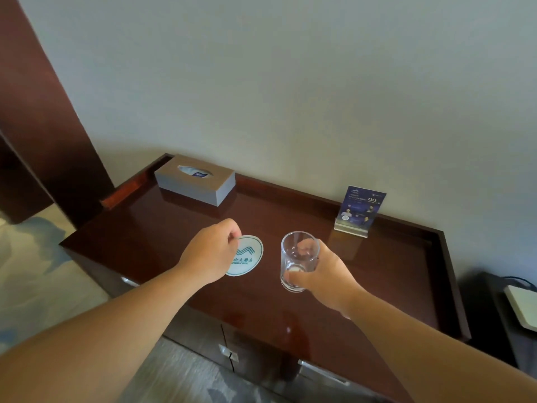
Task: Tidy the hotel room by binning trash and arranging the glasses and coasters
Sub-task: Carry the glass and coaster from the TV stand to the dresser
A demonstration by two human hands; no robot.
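My left hand [210,251] pinches the left edge of a round white coaster [248,257] with a green logo, low over the dark wooden cabinet top [151,237]. My right hand [325,274] grips a clear empty drinking glass [297,260], upright and lifted just above the wood, a short way right of the coaster. My left hand hides part of the coaster.
A grey tissue box [196,184] stands at the back left corner. A blue card in a clear stand [360,210] sits at the back right by the wall. The cabinet top has a raised rim [447,257]. A white device [523,306] lies on a dark stand at the right.
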